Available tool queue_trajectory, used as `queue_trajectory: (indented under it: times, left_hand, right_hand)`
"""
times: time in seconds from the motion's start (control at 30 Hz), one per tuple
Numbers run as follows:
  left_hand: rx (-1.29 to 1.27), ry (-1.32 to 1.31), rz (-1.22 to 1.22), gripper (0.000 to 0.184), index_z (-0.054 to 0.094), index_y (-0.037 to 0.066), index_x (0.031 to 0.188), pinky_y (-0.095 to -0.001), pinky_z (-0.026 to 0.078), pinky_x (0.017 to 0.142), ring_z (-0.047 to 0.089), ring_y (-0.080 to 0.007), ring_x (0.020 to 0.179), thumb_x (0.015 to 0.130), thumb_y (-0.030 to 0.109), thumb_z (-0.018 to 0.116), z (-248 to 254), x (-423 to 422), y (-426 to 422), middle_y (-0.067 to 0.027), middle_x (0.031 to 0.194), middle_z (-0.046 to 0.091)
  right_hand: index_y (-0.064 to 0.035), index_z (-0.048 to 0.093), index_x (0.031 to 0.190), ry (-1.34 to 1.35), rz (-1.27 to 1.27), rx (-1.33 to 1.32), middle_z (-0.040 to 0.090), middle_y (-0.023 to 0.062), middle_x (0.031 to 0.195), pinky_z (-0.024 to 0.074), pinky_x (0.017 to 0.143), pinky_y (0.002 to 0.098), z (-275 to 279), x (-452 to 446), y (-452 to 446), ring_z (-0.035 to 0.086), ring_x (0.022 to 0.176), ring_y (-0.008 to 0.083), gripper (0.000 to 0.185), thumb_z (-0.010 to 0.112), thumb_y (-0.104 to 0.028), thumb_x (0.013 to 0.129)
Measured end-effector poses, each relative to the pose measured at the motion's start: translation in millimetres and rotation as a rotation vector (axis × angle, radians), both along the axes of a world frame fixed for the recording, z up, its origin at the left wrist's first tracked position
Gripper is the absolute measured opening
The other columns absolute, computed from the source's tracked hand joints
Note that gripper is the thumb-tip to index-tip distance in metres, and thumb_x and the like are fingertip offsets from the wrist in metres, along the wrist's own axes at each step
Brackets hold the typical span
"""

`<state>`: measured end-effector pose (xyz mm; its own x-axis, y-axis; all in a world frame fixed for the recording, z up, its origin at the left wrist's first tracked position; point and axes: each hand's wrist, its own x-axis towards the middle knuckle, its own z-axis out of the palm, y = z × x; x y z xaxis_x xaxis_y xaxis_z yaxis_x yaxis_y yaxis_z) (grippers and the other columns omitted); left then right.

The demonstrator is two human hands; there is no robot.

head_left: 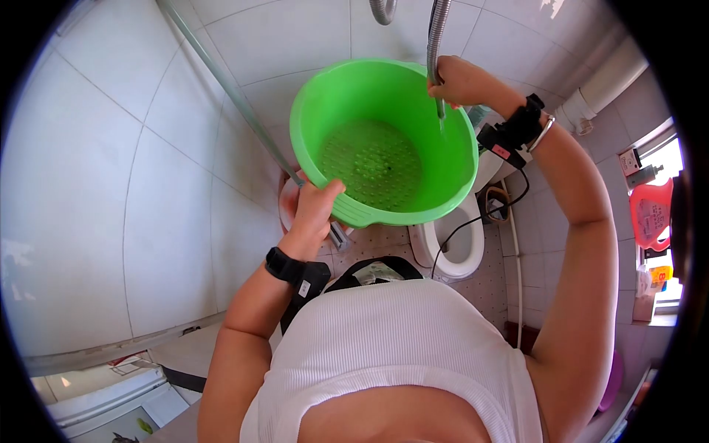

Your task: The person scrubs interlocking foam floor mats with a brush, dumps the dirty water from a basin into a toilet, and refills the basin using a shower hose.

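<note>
A deep green basin (384,214) with a bumpy bottom is tilted, its opening facing me. My left hand (316,205) is closed over its near left rim. At the basin's right rim my right hand (459,81) grips a metal hose (436,44), whose end points down into the basin. A thin stream of water seems to leave the hose end and run along the inner right wall. Some water appears to lie on the basin's bottom.
Below the basin at the right is a white toilet (476,247). A metal pole (229,92) slants down at the left beside the tiled wall (81,184). A black cable (484,214) hangs from my right wrist. A red plastic basket (650,214) stands by the window.
</note>
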<state>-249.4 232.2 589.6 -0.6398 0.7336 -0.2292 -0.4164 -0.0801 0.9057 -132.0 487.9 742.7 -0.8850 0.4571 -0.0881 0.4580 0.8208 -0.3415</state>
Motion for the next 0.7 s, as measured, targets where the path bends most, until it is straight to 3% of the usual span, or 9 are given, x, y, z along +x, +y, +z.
queue_trajectory:
  times: [0.2,0.3,0.4,0.53,0.6,0.63,0.7]
  left_hand:
    - [-0.081,0.037,-0.056,0.019,0.058,-0.005,0.091,-0.0286,0.045,0.064,0.057,-0.0157,0.072,0.073,0.003,0.056,7.4,-3.4,-4.5,-0.0075,0.083,0.060]
    - [-0.094,0.017,-0.048,0.019,0.058,-0.005,0.090,-0.0284,0.045,0.063,0.057,-0.0156,0.071,0.073,0.004,0.056,6.5,-2.3,-5.0,-0.0076,0.083,0.060]
    - [-0.067,0.008,-0.012,0.020,0.058,-0.005,0.090,-0.0285,0.045,0.062,0.057,-0.0158,0.070,0.072,0.004,0.057,1.5,-3.8,-6.0,-0.0079,0.082,0.060]
    - [-0.078,-0.013,-0.021,0.021,0.058,-0.005,0.090,-0.0284,0.045,0.063,0.057,-0.0156,0.071,0.071,0.003,0.057,4.6,-1.5,-7.1,-0.0077,0.082,0.060]
    - [-0.074,-0.019,-0.036,0.020,0.058,-0.005,0.089,-0.0283,0.045,0.062,0.057,-0.0154,0.070,0.071,0.003,0.057,5.8,-0.3,-8.3,-0.0075,0.082,0.059]
    - [-0.072,-0.013,-0.049,0.019,0.058,-0.004,0.088,-0.0282,0.045,0.062,0.056,-0.0150,0.070,0.071,0.003,0.057,5.4,-0.5,-7.8,-0.0070,0.081,0.059]
    - [-0.072,-0.007,-0.064,0.018,0.058,-0.004,0.087,-0.0280,0.044,0.062,0.056,-0.0147,0.070,0.071,0.003,0.057,3.6,-1.0,-7.9,-0.0065,0.080,0.059]
  right_hand:
    - [0.0013,0.059,0.084,0.394,-0.009,-0.067,0.057,0.0069,0.059,0.0469,0.049,0.0295,-46.9,-18.7,28.8,0.057,0.047,0.0156,0.016,0.057,-0.015,0.082]
    - [0.0016,0.058,0.083,0.305,-0.011,0.114,0.058,0.0071,0.060,0.0472,0.049,0.0294,-42.8,-13.7,33.6,0.057,0.047,0.0154,0.016,0.057,-0.015,0.082]
    - [0.0025,0.059,0.083,0.095,-0.134,-0.041,0.058,0.0079,0.061,0.0478,0.049,0.0284,-26.6,-4.1,24.6,0.058,0.048,0.0156,0.018,0.058,-0.015,0.082]
    - [0.0042,0.059,0.083,0.188,-0.115,0.005,0.059,0.0080,0.061,0.0481,0.049,0.0275,-43.9,-14.5,30.1,0.058,0.049,0.0150,0.018,0.059,-0.014,0.081]
    - [0.0053,0.059,0.083,0.455,-0.064,-0.152,0.059,0.0075,0.060,0.0488,0.049,0.0264,-55.7,-27.3,24.2,0.058,0.049,0.0141,0.018,0.060,-0.013,0.080]
    - [0.0053,0.059,0.083,0.457,-0.066,-0.151,0.059,0.0075,0.060,0.0488,0.049,0.0264,-58.5,-30.2,24.1,0.058,0.049,0.0141,0.018,0.060,-0.013,0.080]
    - [0.0054,0.059,0.083,0.468,0.045,-0.403,0.059,0.0069,0.060,0.0497,0.050,0.0259,-55.8,-33.8,10.4,0.058,0.049,0.0132,0.018,0.060,-0.012,0.080]
